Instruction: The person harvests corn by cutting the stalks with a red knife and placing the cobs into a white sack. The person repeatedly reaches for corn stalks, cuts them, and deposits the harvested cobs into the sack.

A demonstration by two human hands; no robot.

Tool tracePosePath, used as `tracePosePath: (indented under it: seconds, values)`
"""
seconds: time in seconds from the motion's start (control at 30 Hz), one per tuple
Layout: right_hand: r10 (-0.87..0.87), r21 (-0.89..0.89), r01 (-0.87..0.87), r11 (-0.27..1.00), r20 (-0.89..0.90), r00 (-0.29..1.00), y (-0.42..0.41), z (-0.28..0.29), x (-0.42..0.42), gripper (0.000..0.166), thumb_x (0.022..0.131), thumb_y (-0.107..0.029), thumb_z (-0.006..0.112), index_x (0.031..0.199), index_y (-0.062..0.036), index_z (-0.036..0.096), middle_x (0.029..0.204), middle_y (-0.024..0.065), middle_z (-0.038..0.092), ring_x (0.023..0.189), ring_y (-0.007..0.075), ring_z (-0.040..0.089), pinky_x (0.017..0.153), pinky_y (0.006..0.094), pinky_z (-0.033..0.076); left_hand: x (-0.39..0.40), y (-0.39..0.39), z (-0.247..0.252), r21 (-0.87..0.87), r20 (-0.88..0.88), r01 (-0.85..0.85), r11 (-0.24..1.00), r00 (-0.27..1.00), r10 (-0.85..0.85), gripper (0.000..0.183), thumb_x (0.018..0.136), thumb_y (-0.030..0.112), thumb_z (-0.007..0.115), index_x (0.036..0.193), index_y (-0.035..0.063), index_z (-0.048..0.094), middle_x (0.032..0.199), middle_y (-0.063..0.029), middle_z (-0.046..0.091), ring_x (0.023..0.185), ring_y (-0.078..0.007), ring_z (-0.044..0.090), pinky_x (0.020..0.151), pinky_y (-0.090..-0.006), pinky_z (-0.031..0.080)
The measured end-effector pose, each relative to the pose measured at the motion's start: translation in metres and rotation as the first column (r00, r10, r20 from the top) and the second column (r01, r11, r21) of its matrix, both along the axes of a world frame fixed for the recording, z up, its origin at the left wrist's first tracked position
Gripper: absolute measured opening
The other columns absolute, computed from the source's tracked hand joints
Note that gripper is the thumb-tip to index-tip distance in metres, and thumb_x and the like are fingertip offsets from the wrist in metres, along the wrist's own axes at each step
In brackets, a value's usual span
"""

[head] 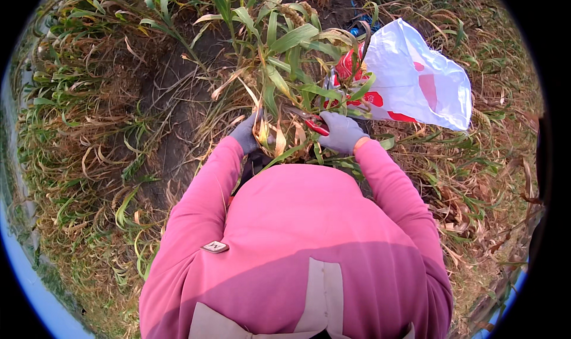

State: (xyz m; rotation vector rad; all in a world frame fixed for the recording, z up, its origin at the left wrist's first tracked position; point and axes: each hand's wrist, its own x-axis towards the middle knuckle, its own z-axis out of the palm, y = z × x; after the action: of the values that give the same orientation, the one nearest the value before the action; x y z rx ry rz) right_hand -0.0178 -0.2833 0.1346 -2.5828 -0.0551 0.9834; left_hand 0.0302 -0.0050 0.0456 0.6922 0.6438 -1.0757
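My left hand (245, 133), in a grey glove, is at the base of a clump of green and dry leafy stalks (279, 78); its fingers are partly behind dry leaves, so its grasp is unclear. Around the red handles of pruning shears (317, 125) my right hand (342, 132), also gloved in grey, is closed. The shears' blades point left into the leaves and are partly hidden. Brownish seed heads (292, 15) hang at the top of the clump. A white woven plastic sack (419, 78) with red print lies just beyond my right hand.
Bent-over plants with drying leaves (89, 133) cover the ground at the left, and more (473, 160) lie at the right. Bare soil (178, 111) shows between the left plants and the clump. A blue item (363, 24) lies behind the sack.
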Motion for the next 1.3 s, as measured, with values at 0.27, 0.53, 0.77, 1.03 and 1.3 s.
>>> tracePosePath:
  seconds: [0.27,0.53,0.77,1.03,1.3]
  values:
    - [-0.325,0.572,0.487,0.661,-0.367,0.872,0.044,-0.037,0.024,0.067,0.077,-0.043,0.067,0.126,-0.0005,0.051,0.101,0.0134,0.063,0.088,0.0235,0.060,0.082,0.0327,0.047,-0.039,0.008,0.014,0.086,0.531,0.342,0.936,0.779,-0.334,0.068,0.077,-0.003,0.070,0.136,0.0091,0.039,0.122,-0.0062,0.056,0.097,-0.0130,0.058,0.079,-0.0263,0.052]
    - [-0.241,0.550,0.703,0.451,-0.683,0.689,0.084,-0.091,0.020,0.029,0.085,-0.033,0.063,0.097,-0.0066,0.057,0.079,0.0030,0.059,0.067,0.0122,0.054,0.063,0.0270,0.043,-0.048,0.017,0.037,0.034,-0.182,-0.041,0.999,0.982,0.046,0.045,0.093,0.042,0.057,0.123,0.0082,0.057,0.091,-0.0088,0.066,0.077,-0.0219,0.065,0.070,-0.0359,0.057]
    - [-0.019,0.534,0.494,0.686,-0.666,0.746,0.084,-0.054,0.013,0.030,0.081,-0.031,0.062,0.091,-0.0041,0.055,0.076,0.0064,0.059,0.070,0.0132,0.056,0.063,0.0283,0.045,-0.051,0.080,-0.005,0.133,0.089,-0.511,0.849,0.860,0.503,0.038,0.091,0.034,0.059,0.118,0.0077,0.054,0.090,-0.0142,0.063,0.084,-0.0297,0.066,0.073,-0.0448,0.060]
    - [0.022,0.464,0.218,0.858,-0.459,0.888,0.103,-0.052,0.007,0.048,0.072,-0.041,0.063,0.098,-0.0006,0.055,0.088,0.0158,0.061,0.082,0.0284,0.060,0.075,0.0379,0.046,-0.032,0.064,0.029,0.135,0.120,-0.382,0.914,0.922,0.368,0.045,0.094,0.034,0.058,0.127,0.0039,0.051,0.097,-0.0096,0.061,0.088,-0.0241,0.063,0.079,-0.0378,0.054]
    - [-0.063,0.366,0.168,0.915,-0.283,0.957,0.095,-0.045,0.000,0.050,0.076,-0.039,0.062,0.107,-0.0009,0.053,0.098,0.0223,0.061,0.092,0.0361,0.060,0.082,0.0397,0.046,-0.002,0.075,-0.023,0.335,0.220,-0.123,0.934,0.974,0.049,0.026,0.089,0.019,0.065,0.106,-0.0005,0.061,0.090,-0.0100,0.065,0.078,-0.0250,0.065,0.069,-0.0413,0.057]
